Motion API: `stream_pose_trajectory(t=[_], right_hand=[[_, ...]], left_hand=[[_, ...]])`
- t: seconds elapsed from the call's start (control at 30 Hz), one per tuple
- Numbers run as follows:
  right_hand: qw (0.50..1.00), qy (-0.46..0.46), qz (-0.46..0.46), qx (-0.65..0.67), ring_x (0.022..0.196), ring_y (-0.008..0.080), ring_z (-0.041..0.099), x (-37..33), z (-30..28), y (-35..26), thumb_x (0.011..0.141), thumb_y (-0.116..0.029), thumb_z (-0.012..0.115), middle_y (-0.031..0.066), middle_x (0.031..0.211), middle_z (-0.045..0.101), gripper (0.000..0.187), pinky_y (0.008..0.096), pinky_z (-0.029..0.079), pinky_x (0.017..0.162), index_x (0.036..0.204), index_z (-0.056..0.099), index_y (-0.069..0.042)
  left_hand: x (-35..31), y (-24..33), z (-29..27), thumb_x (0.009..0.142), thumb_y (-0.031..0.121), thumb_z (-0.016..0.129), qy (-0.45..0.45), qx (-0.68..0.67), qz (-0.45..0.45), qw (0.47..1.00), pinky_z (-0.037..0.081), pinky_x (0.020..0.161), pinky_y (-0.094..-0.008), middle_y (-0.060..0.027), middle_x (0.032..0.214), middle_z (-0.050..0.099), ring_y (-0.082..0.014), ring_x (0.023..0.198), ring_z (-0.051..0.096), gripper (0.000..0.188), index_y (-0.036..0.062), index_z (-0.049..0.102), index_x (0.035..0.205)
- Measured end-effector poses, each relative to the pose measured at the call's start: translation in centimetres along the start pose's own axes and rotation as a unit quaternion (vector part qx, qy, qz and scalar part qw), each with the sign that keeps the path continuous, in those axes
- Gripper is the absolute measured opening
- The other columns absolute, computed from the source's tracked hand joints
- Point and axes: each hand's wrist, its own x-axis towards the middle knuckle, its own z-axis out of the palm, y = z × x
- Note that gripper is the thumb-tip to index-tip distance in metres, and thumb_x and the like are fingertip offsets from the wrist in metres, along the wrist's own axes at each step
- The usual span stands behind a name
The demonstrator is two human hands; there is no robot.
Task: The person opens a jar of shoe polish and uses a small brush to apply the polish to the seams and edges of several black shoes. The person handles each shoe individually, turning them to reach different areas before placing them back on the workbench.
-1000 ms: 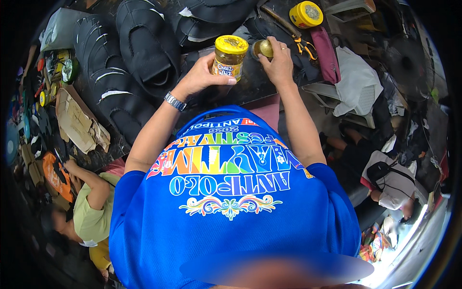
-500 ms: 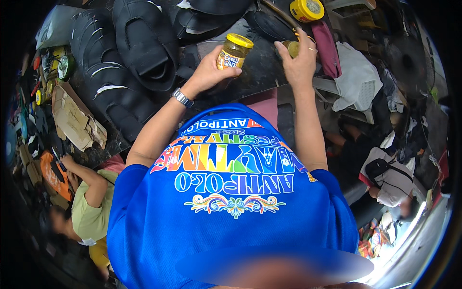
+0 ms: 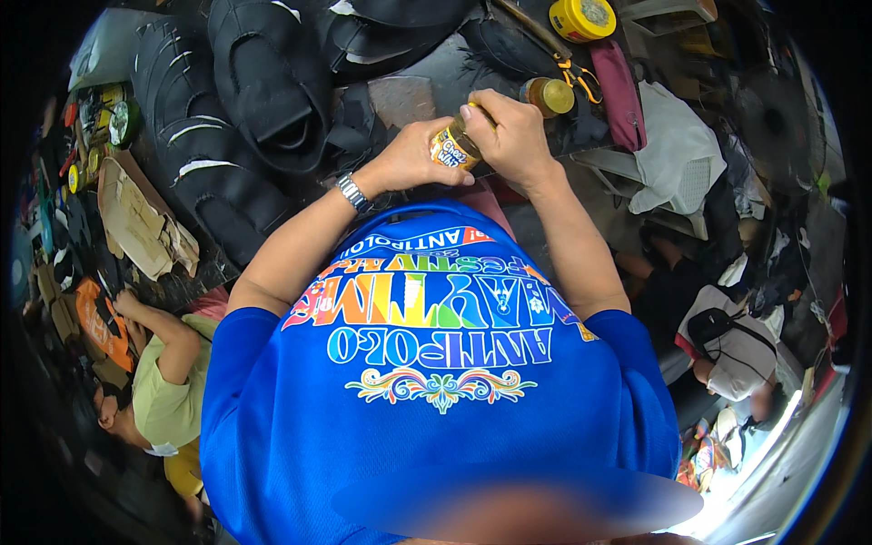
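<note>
Our left hand [image 3: 413,162] wraps the small jar [image 3: 453,147]; our right hand [image 3: 509,134] clamps down over its top.

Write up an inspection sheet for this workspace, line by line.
Surface: dark worktop, crowded, little of it bare.
Job's things: small labelled jar gripped by both hands; its top is hidden under the right hand.
Clutter: black rubber tyre pieces, a yellow-lidded container, a small amber bottle, scissors with orange handles, torn cardboard.
Grippers: left hand wraps the jar's side, with a metal wristwatch on that wrist; right hand covers the jar from above.
Cables: nothing seen.
Surroundings: white cloth at right; another person in a light green shirt at lower left.
</note>
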Motion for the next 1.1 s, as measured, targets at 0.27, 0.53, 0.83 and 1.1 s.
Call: stream_pose_trajectory(t=[0.27,0.53,0.83,1.1], right_hand=[[0.983,-0.131,-0.046,0.12,0.066,0.0183,0.063,2.1,-1.9,-0.4,0.098,-0.026,0.051,0.0123,0.081,0.067,0.034,0.0281,0.049,0.063,0.105,0.07,0.002],[0.818,0.151,0.144,0.536,0.068,0.0229,0.063,5.0,-8.4,3.1,0.105,-0.046,0.029,0.0228,0.089,0.07,0.063,0.0265,0.047,0.053,0.11,0.064,0.007],[0.748,0.446,-0.042,0.489,0.092,0.033,0.06,1.6,-21.6,3.7,0.096,-0.067,0.046,0.0273,0.118,0.062,0.076,0.0389,0.048,0.075,0.128,0.057,0.001],[0.705,0.037,0.455,0.542,0.106,0.0403,0.069,-5.2,-1.1,4.0,0.107,-0.03,0.05,0.0224,0.128,0.061,0.044,0.0462,0.061,0.085,0.139,0.048,0.0]], left_hand=[[-0.4,-0.7,-1.4,0.066,0.032,0.088,-0.213,-0.308,-0.099,0.922,0.053,0.092,-0.0316,-0.0106,0.111,0.071,-0.0188,0.1,0.068,0.072,0.0031,0.062,0.126],[1.7,-1.1,-3.5,0.068,0.024,0.093,-0.059,-0.088,0.037,0.994,0.045,0.106,-0.0361,-0.0068,0.127,0.065,-0.0204,0.118,0.06,0.075,0.0077,0.059,0.134],[3.6,-4.0,-3.2,0.067,0.012,0.09,0.128,0.116,0.093,0.981,0.043,0.109,-0.038,-0.0109,0.134,0.06,-0.0295,0.126,0.056,0.072,0.0078,0.06,0.133],[6.3,-5.2,-3.1,0.066,0.01,0.091,0.15,0.13,0.116,0.973,0.044,0.108,-0.038,-0.011,0.133,0.061,-0.0294,0.124,0.058,0.071,0.0084,0.062,0.131]])
